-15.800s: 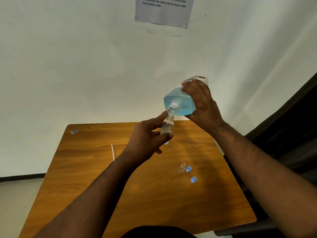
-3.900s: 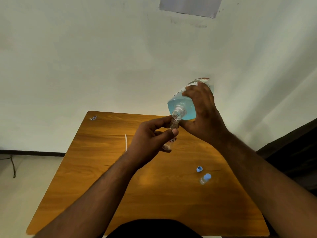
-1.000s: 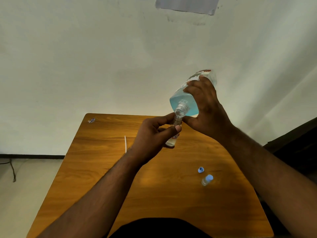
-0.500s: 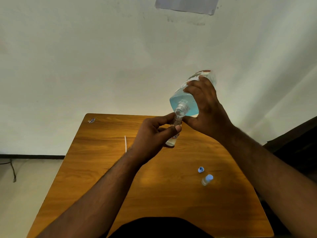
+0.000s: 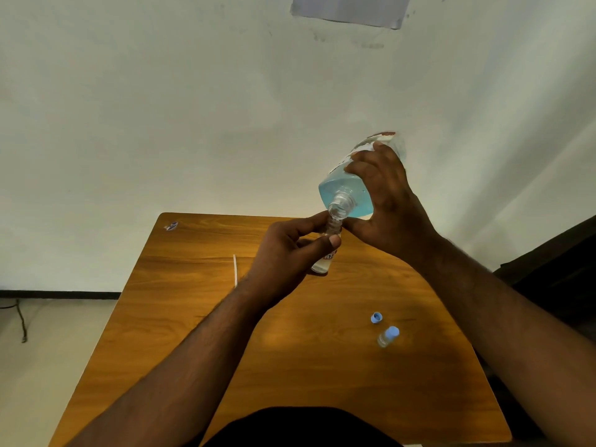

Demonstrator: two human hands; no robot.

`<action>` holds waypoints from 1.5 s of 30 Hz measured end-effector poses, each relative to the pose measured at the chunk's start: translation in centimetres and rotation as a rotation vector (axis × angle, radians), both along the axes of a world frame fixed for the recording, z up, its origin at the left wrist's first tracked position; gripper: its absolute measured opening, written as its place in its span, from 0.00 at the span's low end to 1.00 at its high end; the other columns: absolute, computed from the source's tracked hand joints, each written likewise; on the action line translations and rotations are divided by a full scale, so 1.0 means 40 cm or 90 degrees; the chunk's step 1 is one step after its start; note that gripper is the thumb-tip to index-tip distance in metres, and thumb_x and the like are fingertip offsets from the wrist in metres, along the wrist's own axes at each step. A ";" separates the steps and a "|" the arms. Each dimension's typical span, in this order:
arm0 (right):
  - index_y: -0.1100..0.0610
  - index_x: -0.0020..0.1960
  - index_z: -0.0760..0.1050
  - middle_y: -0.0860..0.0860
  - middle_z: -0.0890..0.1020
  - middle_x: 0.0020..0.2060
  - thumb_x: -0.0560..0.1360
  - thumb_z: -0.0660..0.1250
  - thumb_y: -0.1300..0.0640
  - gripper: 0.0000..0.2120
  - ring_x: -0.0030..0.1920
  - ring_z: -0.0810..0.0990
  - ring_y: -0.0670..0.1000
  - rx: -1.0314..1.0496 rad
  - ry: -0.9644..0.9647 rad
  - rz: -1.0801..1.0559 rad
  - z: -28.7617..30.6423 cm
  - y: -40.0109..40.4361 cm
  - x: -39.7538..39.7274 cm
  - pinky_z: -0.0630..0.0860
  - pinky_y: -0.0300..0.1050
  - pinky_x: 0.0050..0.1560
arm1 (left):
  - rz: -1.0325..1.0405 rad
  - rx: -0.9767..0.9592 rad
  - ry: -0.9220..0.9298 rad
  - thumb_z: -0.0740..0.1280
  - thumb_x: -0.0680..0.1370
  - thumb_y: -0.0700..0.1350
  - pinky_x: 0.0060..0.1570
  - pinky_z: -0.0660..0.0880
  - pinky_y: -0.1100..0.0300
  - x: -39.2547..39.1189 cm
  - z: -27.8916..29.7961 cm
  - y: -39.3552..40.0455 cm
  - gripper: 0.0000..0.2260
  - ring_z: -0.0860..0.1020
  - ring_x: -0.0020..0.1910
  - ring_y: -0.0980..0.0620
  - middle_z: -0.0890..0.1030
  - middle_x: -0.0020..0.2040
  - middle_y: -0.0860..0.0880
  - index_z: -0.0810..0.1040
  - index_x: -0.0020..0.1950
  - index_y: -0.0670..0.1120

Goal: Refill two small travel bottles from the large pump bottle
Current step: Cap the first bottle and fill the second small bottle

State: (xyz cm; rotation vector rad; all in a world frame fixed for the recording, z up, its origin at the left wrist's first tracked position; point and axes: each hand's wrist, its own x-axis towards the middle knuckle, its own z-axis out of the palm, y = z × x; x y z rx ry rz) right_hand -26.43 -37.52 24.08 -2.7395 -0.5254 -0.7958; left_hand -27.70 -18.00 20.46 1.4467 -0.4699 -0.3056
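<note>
My right hand [image 5: 388,204] grips the large clear bottle [image 5: 346,188] of blue liquid, tipped with its open neck pointing down. Its mouth sits right over the open top of a small travel bottle [image 5: 326,256], which my left hand [image 5: 287,253] pinches between thumb and fingers above the table. A second small travel bottle [image 5: 388,336] with a blue cap on stands on the wooden table [image 5: 193,301] to the right. A loose blue cap [image 5: 376,317] lies just behind it.
A thin white tube [image 5: 235,270] lies on the table left of my hands. A small wrapper [image 5: 171,226] sits at the far left corner. A sheet of paper [image 5: 350,9] hangs on the wall. Dark furniture [image 5: 558,272] stands to the right.
Compared with the oldest frame, the second small bottle now wears its blue cap. Over the last second both hands and both held bottles stay almost still.
</note>
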 end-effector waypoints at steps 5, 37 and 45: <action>0.62 0.66 0.69 0.61 0.73 0.64 0.65 0.78 0.52 0.35 0.70 0.64 0.62 -0.005 0.003 -0.003 0.002 -0.001 -0.002 0.67 0.55 0.64 | -0.001 -0.010 -0.004 0.70 0.76 0.40 0.43 0.83 0.47 -0.003 0.000 0.000 0.16 0.85 0.48 0.45 0.85 0.53 0.50 0.78 0.65 0.46; 0.61 0.67 0.68 0.60 0.72 0.65 0.65 0.78 0.51 0.36 0.71 0.64 0.61 -0.007 -0.008 -0.012 0.000 -0.001 -0.026 0.72 0.61 0.62 | 0.005 -0.011 -0.007 0.70 0.77 0.39 0.42 0.82 0.46 -0.022 -0.003 0.000 0.17 0.84 0.47 0.44 0.85 0.54 0.49 0.78 0.65 0.45; 0.61 0.66 0.69 0.60 0.73 0.63 0.64 0.78 0.52 0.36 0.68 0.67 0.59 0.019 -0.013 0.002 -0.018 -0.001 -0.024 0.70 0.53 0.64 | 0.001 -0.026 0.001 0.69 0.77 0.39 0.42 0.82 0.45 -0.026 -0.010 0.003 0.17 0.84 0.49 0.42 0.85 0.54 0.49 0.78 0.65 0.46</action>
